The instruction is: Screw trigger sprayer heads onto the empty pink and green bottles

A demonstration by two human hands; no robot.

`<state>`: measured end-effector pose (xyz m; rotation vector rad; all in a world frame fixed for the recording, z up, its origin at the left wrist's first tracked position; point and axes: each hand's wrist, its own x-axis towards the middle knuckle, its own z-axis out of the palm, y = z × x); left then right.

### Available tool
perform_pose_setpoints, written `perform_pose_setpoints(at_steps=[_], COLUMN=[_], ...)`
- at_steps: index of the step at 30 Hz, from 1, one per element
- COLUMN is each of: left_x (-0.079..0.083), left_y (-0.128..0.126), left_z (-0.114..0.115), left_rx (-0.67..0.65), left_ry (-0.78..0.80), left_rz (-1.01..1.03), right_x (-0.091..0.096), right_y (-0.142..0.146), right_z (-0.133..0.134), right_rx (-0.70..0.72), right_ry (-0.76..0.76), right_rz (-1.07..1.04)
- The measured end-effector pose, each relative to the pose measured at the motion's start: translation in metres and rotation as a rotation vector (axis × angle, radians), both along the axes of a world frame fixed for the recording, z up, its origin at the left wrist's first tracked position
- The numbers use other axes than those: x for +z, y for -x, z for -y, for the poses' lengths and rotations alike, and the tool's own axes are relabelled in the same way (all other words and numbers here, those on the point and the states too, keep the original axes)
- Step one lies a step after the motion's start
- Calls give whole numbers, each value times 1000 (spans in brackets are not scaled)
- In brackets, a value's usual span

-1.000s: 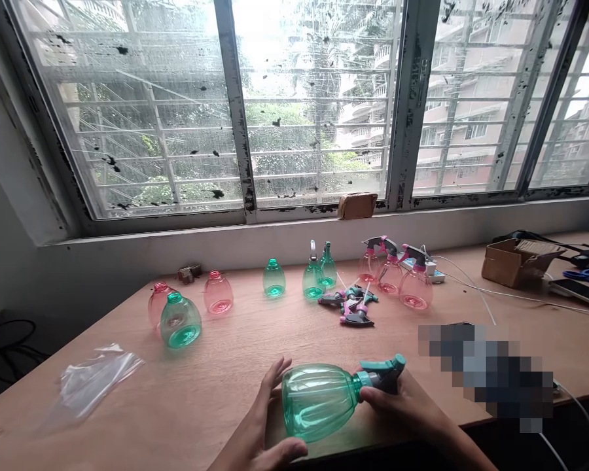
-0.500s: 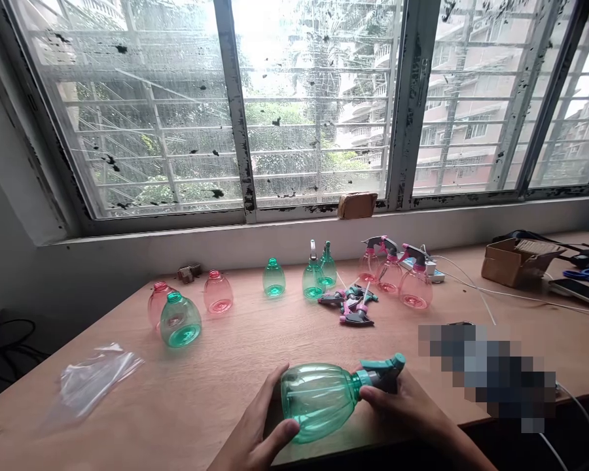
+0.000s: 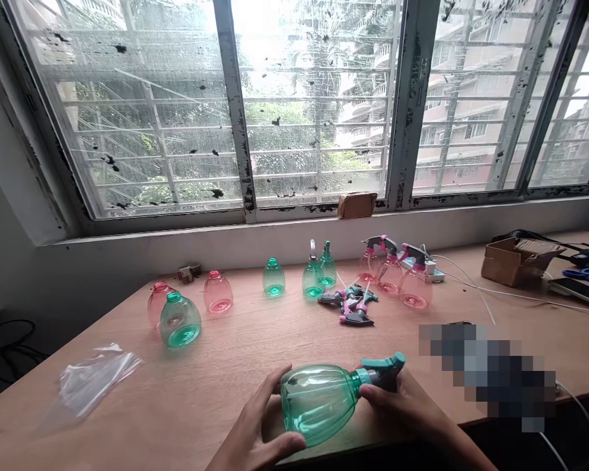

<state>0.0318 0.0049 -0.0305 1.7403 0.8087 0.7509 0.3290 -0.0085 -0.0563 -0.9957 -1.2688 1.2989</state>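
Note:
A clear green spray bottle [image 3: 319, 402] lies sideways between my hands, just over the table's front edge. My left hand [image 3: 260, 418] wraps round its base, thumb below and fingers on the far side. On the teal and dark grey spray head [image 3: 383, 373], at the bottle's neck, my right hand [image 3: 402, 399] is closed, its thumb near the collar. Some fingers of both hands are hidden behind the bottle and head. Beyond them, several loose spray heads [image 3: 356, 306] lie in a pile on the table.
On the wooden table [image 3: 226, 353] stand open green bottles [image 3: 180, 320] and pink bottles [image 3: 218, 293] without heads. Pink bottles with heads [image 3: 415, 288] stand right of the pile. A plastic bag [image 3: 95, 379] lies left; a cardboard box [image 3: 513, 261] sits right. A blurred patch covers something near the right.
My left hand has shifted slightly on the bottle's base, its thumb moving a little right and down. The bottle has turned a little; my right hand keeps its place on the spray head.

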Motion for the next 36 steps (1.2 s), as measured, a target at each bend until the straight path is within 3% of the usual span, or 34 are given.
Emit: perform_pose_setpoints(at_steps=[4, 12, 19, 27, 36], left_x=[5, 3, 3, 2, 3], left_y=[-4, -2, -2, -1, 0], left_z=[3, -8, -1, 6, 8], left_rx=[2, 212, 97, 29, 33], left_ry=[-21, -27, -45, -15, -232], left_rz=[-7, 24, -29, -39, -161], right_x=[4, 10, 14, 8, 6], right_y=[0, -9, -6, -5, -6], right_z=[1, -1, 0, 1, 1], right_rx=[42, -39, 4, 1, -45], right_ry=[-30, -90, -78, -51, -64], right_rz=[46, 155, 194, 44, 140])
